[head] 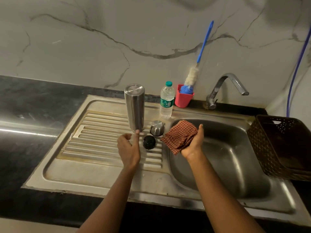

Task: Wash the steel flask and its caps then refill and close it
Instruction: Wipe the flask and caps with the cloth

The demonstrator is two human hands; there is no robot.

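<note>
The steel flask (135, 107) stands upside down on the ribbed drainboard (94, 140). To its right the steel cap (157, 128) sits mouth down, and the black inner cap (149, 142) lies just in front of it. My left hand (128, 149) hovers below the flask with relaxed fingers, one fingertip reaching the flask's lower end. My right hand (193, 142) is palm up over the sink's left rim and holds a red checked cloth (180, 136).
A plastic water bottle (166, 100), a red cup (183, 98) with a blue bottle brush (193, 76) and the tap (227, 88) line the back. The sink basin (223, 158) is on the right, with a brown basket (282, 147) at its right edge.
</note>
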